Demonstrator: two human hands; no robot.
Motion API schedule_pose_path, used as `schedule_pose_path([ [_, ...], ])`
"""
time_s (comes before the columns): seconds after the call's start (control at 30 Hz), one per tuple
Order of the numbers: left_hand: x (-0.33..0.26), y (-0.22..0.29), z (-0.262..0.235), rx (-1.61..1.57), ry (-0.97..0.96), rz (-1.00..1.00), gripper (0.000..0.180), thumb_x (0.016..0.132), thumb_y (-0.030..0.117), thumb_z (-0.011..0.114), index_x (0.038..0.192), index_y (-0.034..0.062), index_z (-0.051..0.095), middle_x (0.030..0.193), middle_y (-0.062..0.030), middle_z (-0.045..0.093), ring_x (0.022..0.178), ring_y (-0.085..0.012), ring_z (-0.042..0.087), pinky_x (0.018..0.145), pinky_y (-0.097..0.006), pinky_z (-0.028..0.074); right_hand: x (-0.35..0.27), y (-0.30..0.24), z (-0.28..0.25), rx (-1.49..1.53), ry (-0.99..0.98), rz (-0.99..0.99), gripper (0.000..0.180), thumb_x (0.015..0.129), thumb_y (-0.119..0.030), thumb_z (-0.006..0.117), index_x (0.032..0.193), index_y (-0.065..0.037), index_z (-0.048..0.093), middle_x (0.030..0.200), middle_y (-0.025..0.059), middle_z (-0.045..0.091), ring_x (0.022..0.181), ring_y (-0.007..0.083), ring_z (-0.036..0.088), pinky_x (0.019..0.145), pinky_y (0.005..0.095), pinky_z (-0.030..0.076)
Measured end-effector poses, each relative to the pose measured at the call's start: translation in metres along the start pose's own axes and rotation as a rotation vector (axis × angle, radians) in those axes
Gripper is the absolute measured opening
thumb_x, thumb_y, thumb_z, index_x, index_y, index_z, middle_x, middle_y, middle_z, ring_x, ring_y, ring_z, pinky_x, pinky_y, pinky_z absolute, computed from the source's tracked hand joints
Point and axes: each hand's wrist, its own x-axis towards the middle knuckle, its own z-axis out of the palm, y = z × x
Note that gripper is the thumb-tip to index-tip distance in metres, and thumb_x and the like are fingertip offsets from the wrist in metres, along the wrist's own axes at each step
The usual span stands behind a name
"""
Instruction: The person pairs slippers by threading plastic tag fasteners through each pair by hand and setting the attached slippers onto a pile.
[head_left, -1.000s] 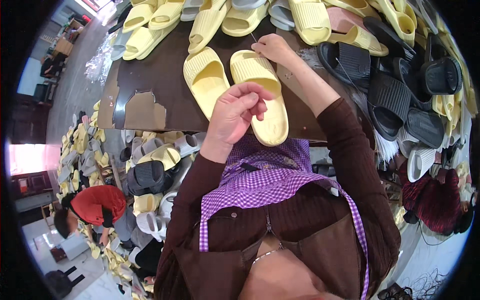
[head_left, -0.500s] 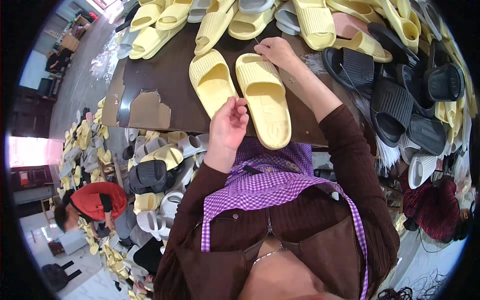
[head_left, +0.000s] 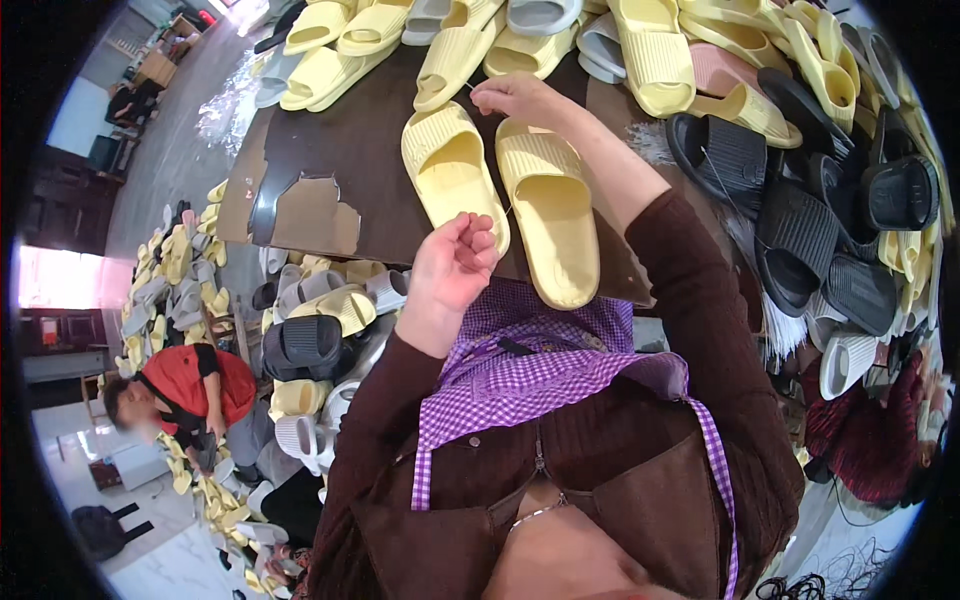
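Two pale yellow slide slippers lie side by side on the brown table [head_left: 400, 215], toes pointing away from me. My right hand [head_left: 525, 100] is just beyond their toe ends, thumb and fingertips pinched on a thin plastic strand whose tip barely shows. My left hand [head_left: 455, 262], palm up with fingers curled, sits by the heel of the left slipper [head_left: 450, 180]. A fine line shows beside its fingertips; what they hold is too small to make out. The right slipper [head_left: 555, 235] lies under my right forearm, its heel toward me.
Yellow and grey slippers [head_left: 450, 62] line the table's far side. Black slippers [head_left: 795, 235] are heaped at the right, beside a bundle of white strands [head_left: 785, 318]. More slippers fill the lower left, where a person in a red vest [head_left: 215, 385] bends. Another person [head_left: 870, 430] is at the lower right.
My right hand has moved left, from the right slipper's toe to beyond the gap between the pair. The left hand remains by the left slipper's heel. The whole view has shifted slightly.
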Motion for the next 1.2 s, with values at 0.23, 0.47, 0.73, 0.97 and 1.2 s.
schedule_pose_path([
  [0.23, 0.032, 0.025, 0.015, 0.173, 0.063, 0.066, 0.011, 0.093, 0.01, 0.044, 0.088, 0.0026, 0.049, 0.074, -0.0037, 0.051, 0.055, -0.0103, 0.042, 0.042, -0.021, 0.031, 0.012, -0.013, 0.008, 0.025, -0.173, 0.093, 0.027, 0.09, -0.028, 0.055, 0.086, -0.002, 0.064, 0.075, -0.0014, 0.062, 0.068, 0.0067, 0.054, 0.061, 0.0221, 0.042],
  [0.47, 0.047, 0.026, 0.005, 0.384, 0.036, 0.07, 0.015, 0.091, 0.009, 0.043, 0.084, 0.0031, 0.054, 0.066, -0.0055, 0.055, 0.049, -0.0132, 0.048, 0.04, -0.027, 0.036, -0.027, -0.018, 0.002, 0.213, -0.208, 0.192, 0.026, 0.091, -0.026, 0.055, 0.079, -0.003, 0.059, 0.073, -0.0008, 0.06, 0.068, 0.0068, 0.054, 0.062, 0.0217, 0.043],
  [0.73, 0.05, 0.028, 0.013, 0.551, 0.04, 0.052, 0.014, 0.09, 0.007, 0.041, 0.085, 0.0038, 0.054, 0.065, -0.0047, 0.053, 0.047, -0.0116, 0.045, 0.039, -0.027, 0.035, -0.023, -0.013, -0.005, 0.089, -0.18, 0.222, 0.026, 0.086, -0.025, 0.057, 0.083, 0.0, 0.065, 0.073, 0.0045, 0.064, 0.062, 0.0101, 0.057, 0.059, 0.0249, 0.047],
  [0.97, 0.05, 0.03, 0.015, 0.566, 0.071, 0.019, 0.013, 0.089, 0.005, 0.041, 0.088, 0.0049, 0.054, 0.065, -0.0044, 0.052, 0.046, -0.0116, 0.044, 0.039, -0.027, 0.035, -0.009, -0.027, 0.009, 0.2, -0.289, 0.278, 0.025, 0.086, -0.025, 0.058, 0.082, -0.002, 0.067, 0.074, 0.0029, 0.064, 0.063, 0.0103, 0.057, 0.059, 0.0247, 0.047],
  [1.2, 0.048, 0.028, 0.019, 0.573, 0.061, 0.016, 0.01, 0.09, 0.007, 0.042, 0.09, 0.0067, 0.052, 0.065, -0.0032, 0.05, 0.047, -0.0105, 0.041, 0.038, -0.025, 0.032, -0.002, -0.021, 0.016, 0.484, -0.336, 0.39, 0.021, 0.088, -0.024, 0.058, 0.085, -0.005, 0.067, 0.077, 0.0012, 0.063, 0.065, 0.008, 0.053, 0.06, 0.023, 0.044],
])
